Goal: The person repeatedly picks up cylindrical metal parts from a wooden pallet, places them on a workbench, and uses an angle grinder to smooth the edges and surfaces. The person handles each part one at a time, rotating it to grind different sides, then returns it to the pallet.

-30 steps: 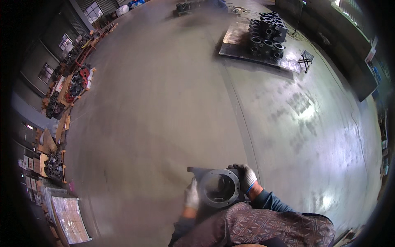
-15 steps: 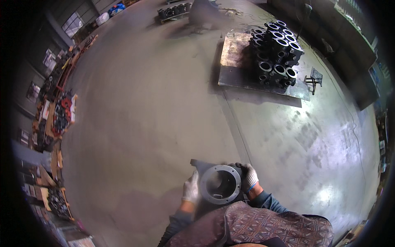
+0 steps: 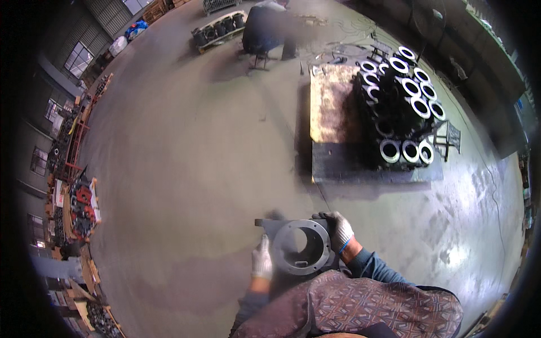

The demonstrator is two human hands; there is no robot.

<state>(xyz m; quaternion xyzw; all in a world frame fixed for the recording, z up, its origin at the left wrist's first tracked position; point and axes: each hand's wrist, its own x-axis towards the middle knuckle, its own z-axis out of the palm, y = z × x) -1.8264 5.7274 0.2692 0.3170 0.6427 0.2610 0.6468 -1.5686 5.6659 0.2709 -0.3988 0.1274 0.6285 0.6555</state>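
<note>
Both my left hand (image 3: 261, 260) and right hand (image 3: 340, 232) clasp the ring-faced casting (image 3: 278, 248) between them, which I'd carry level.

The left grip, a hand in a white knit glove (image 3: 261, 259), points upward, its uppermost digit extended and the others hard to make out. A bare strip of wrist (image 3: 260, 285) shows below the glove, above a dark blue-grey sleeve (image 3: 251, 308). The right grip, a hand in a white knit glove with dark-coated fingers and a blue-edged cuff (image 3: 341, 230), sits slightly higher, fingers curled inward. Its bare wrist (image 3: 352, 249) meets a teal-blue sleeve (image 3: 378, 268) slanting down rightward.
</note>
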